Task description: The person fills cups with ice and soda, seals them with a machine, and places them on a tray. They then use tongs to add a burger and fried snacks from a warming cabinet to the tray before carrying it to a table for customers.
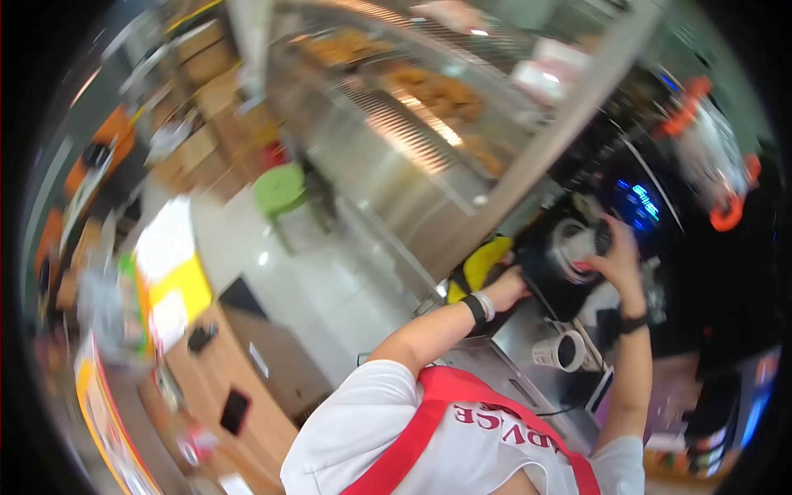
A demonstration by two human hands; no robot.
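Near the black machine with the blue lit display (639,205), my right hand (617,257) has its fingers curled round a pale cup-like object (580,246) with a dark top. That object is over a round metal part on the black surface. My left hand (509,286) rests at the left edge of the black machine, beside a yellow and black item (487,266); its fingers are blurred and partly hidden. Below the hands, a white paper cup (546,352) with a dark inside is tilted in view on the metal counter (513,363).
A glass and metal food warmer (396,132) stands ahead. On the left are a green stool (280,190), cardboard boxes (198,148) and a wooden counter (206,363) with a phone (235,412). A clear bag with orange parts (714,153) is at the upper right.
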